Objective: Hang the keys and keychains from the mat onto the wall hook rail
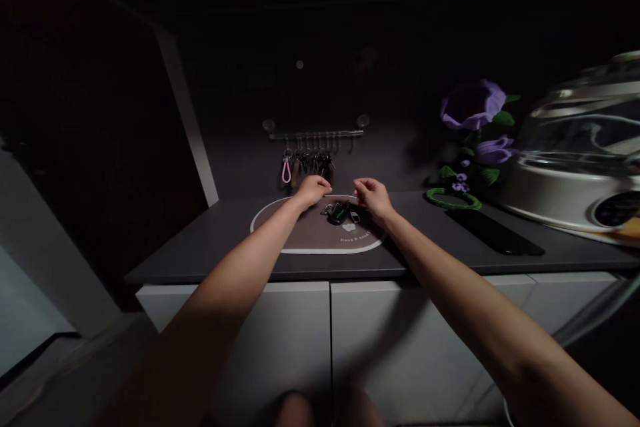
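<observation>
A key fob [339, 214] with a dark body and green lettering lies on a brown oval mat [305, 237] with a white border. Small metal pieces, apparently a ring and tags, are attached or lie against it. My left hand [313, 191] hovers over the mat's back part, left of the fob, its fingers pinched together. Opposite it, my right hand [374, 198] is closed in a similar pinch, up and right of the fob. Whatever either set of fingertips may hold is too small to make out. Neither hand touches the fob.
Behind, a clear rail [317, 134] on suction cups carries several hanging keys and a pink loop [287, 170]. To the right are purple crocheted flowers [474, 107], a green ring [453, 199], a black phone [493, 232] and a white appliance [560, 193] on the dark countertop [200, 253].
</observation>
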